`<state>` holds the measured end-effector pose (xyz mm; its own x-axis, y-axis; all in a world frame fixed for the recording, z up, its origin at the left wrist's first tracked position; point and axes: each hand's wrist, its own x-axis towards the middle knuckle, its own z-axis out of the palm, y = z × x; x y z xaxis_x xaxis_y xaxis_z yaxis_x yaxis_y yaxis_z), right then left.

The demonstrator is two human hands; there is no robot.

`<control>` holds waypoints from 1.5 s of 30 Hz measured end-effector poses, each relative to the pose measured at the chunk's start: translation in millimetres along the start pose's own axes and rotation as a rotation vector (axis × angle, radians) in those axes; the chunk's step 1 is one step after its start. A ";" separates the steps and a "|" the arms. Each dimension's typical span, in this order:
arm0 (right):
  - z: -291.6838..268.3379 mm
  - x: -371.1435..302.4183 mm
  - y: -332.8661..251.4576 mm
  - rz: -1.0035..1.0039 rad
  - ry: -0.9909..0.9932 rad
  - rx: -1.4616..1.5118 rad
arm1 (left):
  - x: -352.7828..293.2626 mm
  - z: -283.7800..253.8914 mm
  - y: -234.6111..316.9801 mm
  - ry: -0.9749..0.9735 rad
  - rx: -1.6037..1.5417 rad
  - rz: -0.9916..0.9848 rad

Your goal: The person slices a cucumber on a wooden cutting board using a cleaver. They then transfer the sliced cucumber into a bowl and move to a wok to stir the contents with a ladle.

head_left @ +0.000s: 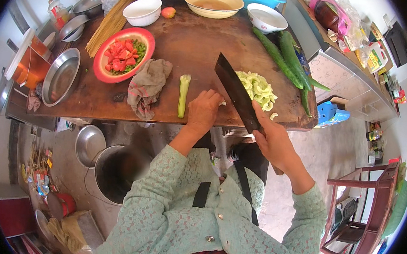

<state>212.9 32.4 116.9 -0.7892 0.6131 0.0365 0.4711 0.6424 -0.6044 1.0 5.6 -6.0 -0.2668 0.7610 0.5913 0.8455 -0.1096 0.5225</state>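
Note:
My right hand (272, 137) grips the handle of a dark cleaver (234, 87), its broad blade slanting up and left over the wooden table (181, 44). Curled beside the blade, my left hand (203, 109) rests near the table's front edge. A small pale bit shows by its fingertips; what lies under the fingers is hidden. Left of that hand lies a long pale-green strip of cucumber (183, 96). Beyond the blade sits a heap of sliced cucumber (258, 89). Several whole green cucumbers (285, 57) lie to its right.
A crumpled cloth (148, 87) and a red-rimmed plate (103, 74) of chopped tomato and green pieces lie left. White bowls (142, 11), a cream basin (213, 3) and dry noodles (109, 24) stand farther back. Below the table are a dark bucket (113, 175) and a metal basin (90, 146).

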 end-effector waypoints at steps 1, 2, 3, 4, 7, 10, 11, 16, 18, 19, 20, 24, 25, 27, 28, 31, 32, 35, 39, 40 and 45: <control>-0.4 -2.9 -2.2 -0.029 0.012 0.011 | -0.7 0.4 0.1 0.002 -0.001 0.001; 0.3 -5.5 -3.5 -0.058 0.025 0.022 | -1.8 0.7 0.2 0.004 -0.001 0.001; 4.4 -7.9 -3.5 -0.055 0.011 -0.010 | -2.2 -0.4 0.8 -0.004 0.015 -0.001; 10.7 -9.6 -2.9 -0.054 -0.004 -0.041 | -2.4 -2.4 1.8 -0.011 0.032 -0.004; 23.2 -10.1 -1.0 -0.043 0.005 -0.104 | -2.2 -2.5 4.7 -0.009 0.020 0.005; 17.8 1.8 4.3 0.016 -0.041 -0.013 | -1.4 -2.2 4.2 0.012 0.018 0.016; 14.8 5.9 6.0 0.042 -0.070 0.040 | -1.4 -2.2 2.7 0.020 0.025 0.018; 0.3 4.3 -6.0 0.122 0.015 0.143 | -9.5 -15.4 5.5 0.088 -0.051 0.050; -8.1 -2.9 -18.4 0.309 -0.086 0.289 | -13.4 -29.8 13.8 0.169 -0.006 0.033; -3.5 -6.1 -16.4 0.265 -0.086 0.285 | -17.1 -39.9 14.2 0.194 0.093 0.009; 3.3 -8.7 -11.6 0.221 -0.085 0.282 | -19.8 -47.8 11.5 0.219 0.193 -0.015; 25.8 -6.5 0.5 0.104 -0.031 0.337 | -21.9 -62.9 -4.3 0.122 0.343 -0.217; 24.5 -4.7 0.7 0.149 -0.043 0.365 | -22.0 -62.7 -8.4 0.100 0.345 -0.227; 16.6 -4.0 4.8 0.245 -0.064 0.417 | -23.4 -58.4 -17.5 0.053 0.343 -0.245; 13.5 -2.8 9.2 0.250 -0.061 0.416 | -22.9 -57.9 -20.1 0.051 0.326 -0.216; 5.6 2.3 19.8 0.243 -0.048 0.390 | -19.2 -56.1 -29.2 0.043 0.224 -0.101; 4.5 2.5 19.6 0.231 -0.022 0.372 | -16.2 -55.0 -33.5 0.040 0.162 -0.041; 2.7 1.2 18.4 0.220 0.012 0.299 | -10.4 -55.3 -29.5 -0.030 0.068 0.041; -2.8 -2.7 4.2 0.130 0.019 0.196 | -8.2 -52.9 -30.3 -0.095 0.049 0.097; -1.1 -3.2 2.2 0.092 0.031 0.172 | -7.1 -52.5 -30.9 -0.098 0.041 0.094; 5.9 1.6 -3.0 -0.056 0.072 0.046 | -3.9 -51.8 -32.3 -0.103 0.021 0.098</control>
<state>207.9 28.7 114.1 -0.7826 0.6093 0.1275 0.4069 0.6558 -0.6358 -49.2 -27.0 6.6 -0.1339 0.8092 0.5721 0.8751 -0.1743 0.4514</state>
